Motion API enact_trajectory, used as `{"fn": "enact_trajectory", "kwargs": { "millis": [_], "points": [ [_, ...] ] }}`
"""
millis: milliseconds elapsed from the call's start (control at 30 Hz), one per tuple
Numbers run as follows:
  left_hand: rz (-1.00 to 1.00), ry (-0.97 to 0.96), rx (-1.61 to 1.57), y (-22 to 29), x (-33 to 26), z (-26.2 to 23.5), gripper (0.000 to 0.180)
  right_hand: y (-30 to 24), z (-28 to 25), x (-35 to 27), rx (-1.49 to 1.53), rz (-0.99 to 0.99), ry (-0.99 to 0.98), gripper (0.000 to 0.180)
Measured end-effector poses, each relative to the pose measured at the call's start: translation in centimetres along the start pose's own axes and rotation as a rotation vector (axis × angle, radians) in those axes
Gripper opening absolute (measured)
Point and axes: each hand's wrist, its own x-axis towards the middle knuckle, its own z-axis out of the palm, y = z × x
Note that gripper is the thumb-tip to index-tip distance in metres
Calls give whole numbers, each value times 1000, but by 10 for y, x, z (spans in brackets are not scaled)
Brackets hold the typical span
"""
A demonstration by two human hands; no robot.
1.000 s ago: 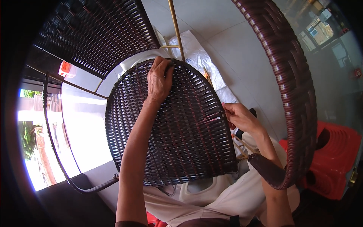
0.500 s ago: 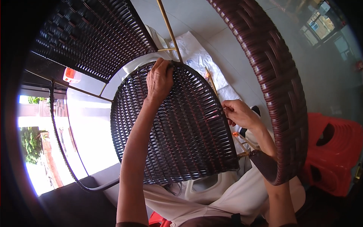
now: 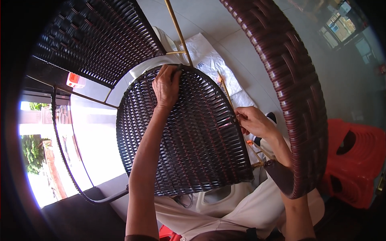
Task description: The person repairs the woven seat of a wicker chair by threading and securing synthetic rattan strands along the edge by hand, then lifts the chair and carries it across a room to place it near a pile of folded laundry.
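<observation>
A dark brown woven wicker chair seat (image 3: 189, 140) fills the middle, rounded at its far end. My left hand (image 3: 165, 86) is closed over its far rim, with the forearm lying across the weave. A small dark bit shows by the thumb; I cannot tell what it is. My right hand (image 3: 255, 122) is closed in a pinch at the seat's right edge, beside a gap in the weave. What its fingertips hold is hidden. The woven chair back (image 3: 100, 38) rises at the upper left, and a thick wrapped armrest (image 3: 297, 92) curves past on the right.
Bare gold metal rods (image 3: 177, 28) of the frame run beyond the seat. A thin wrapped armrest (image 3: 60, 140) loops at the left. A white sheet (image 3: 207, 52) lies on the tiled floor. Red plastic stools (image 3: 354, 160) stand at the right, and a pale stool (image 3: 219, 201) is under the seat.
My left hand has shifted slightly left along the far rim, and the seat and chair back have moved a little left with it. My right hand stays at the right edge.
</observation>
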Motion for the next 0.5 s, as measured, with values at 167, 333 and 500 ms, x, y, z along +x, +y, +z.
{"fn": "enact_trajectory", "kwargs": {
  "millis": [167, 333, 500],
  "points": [
    [-27, -37, -59, 3, 6, 0, 7, 20, -1, -5, -202, 60, 128, 13],
    [-70, 2, -135, -8, -5, -10, 7, -30, -12, -79, 95, -210, 830, 18],
    [-135, -48, -269, -8, 2, -10, 8, -68, 24, -183, -1053, -440, 1244, 41]
  ]
}}
